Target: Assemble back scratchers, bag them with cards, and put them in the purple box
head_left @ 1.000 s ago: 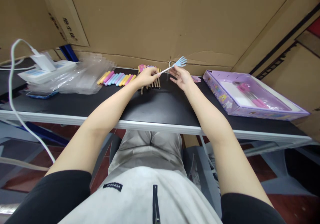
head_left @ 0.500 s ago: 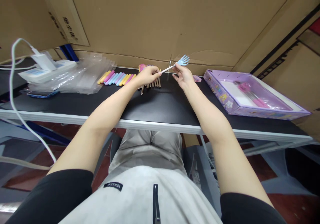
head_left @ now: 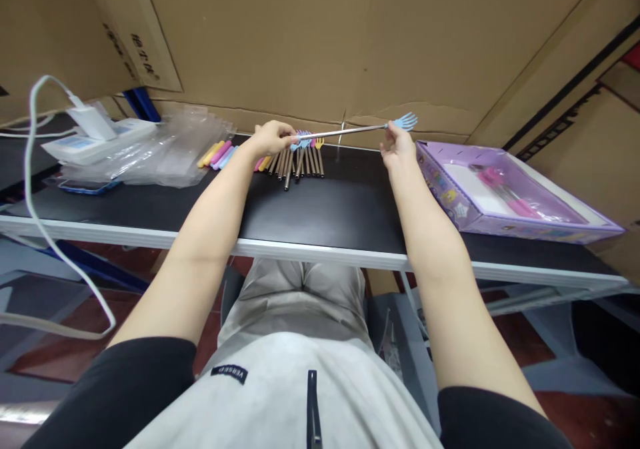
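A telescopic back scratcher [head_left: 345,131] with a light-blue hand-shaped head is stretched out level above the table, its thin metal rod bare along the middle. My left hand [head_left: 273,138] is closed round its left end, where a bit of blue shows at the fingertips. At the other end, my right hand [head_left: 399,145] pinches the rod just below the blue head. Under the rod, near my left hand, lie several metal back scratcher rods [head_left: 300,163] with coloured hand heads. Partly behind my left wrist is a row of coloured handles [head_left: 220,155] in yellow, pink and blue.
Clear plastic bags [head_left: 165,152] lie at the left beside a white power strip [head_left: 133,131] with a plugged-in charger and a phone [head_left: 89,186]. A purple box [head_left: 463,215] holding a pink bagged item stands at the right. Cardboard [head_left: 310,49] walls the table's back.
My hands have moved apart, the right one rightward and the left one leftward. The back scratcher has been pulled out from short to long.
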Available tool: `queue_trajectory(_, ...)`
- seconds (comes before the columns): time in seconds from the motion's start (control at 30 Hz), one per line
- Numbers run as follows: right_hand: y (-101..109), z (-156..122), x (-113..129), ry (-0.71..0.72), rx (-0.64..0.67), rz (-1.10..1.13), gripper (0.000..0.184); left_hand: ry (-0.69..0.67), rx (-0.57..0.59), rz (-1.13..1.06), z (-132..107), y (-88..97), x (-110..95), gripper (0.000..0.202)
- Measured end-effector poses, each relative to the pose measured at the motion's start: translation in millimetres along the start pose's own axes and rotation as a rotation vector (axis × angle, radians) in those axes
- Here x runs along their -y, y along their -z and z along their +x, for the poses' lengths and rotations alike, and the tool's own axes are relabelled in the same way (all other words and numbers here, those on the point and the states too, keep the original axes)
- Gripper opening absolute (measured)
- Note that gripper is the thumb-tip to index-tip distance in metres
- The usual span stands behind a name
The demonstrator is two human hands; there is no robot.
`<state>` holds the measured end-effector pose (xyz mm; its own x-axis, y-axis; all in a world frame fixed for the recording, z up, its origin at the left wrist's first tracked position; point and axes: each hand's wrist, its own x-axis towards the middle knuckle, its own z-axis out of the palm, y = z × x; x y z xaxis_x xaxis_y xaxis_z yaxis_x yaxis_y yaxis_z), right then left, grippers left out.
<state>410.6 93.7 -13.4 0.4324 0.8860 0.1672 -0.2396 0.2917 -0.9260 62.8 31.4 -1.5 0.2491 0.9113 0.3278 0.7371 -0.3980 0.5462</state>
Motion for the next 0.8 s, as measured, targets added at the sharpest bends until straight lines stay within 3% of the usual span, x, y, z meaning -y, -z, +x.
queue_trajectory(0.17,2.8,-15.4,22.4,-0.126,-0.125,0.059,0.029,0.126,-0.023,0.072,-10.5,14.3,-9.0,0.013)
queue_trajectory(0.33,18.0,-25.5,39.1,-0.164,-0.215,0.098,0.028,0.179,-0.073,0.093,-16.7,22.4,4.3,0.013)
queue_trajectory(0.47,23.1,-22.8,36.9,-0.184,-0.201,0.086,0.029,0.155,-0.081,0.097,-15.3,19.1,13.0,0.014)
queue_trajectory(0.8,18.3,-19.4,35.2,-0.034,-0.108,0.087,0.047,0.130,-0.121,0.138,-15.5,25.4,13.8,0.014)
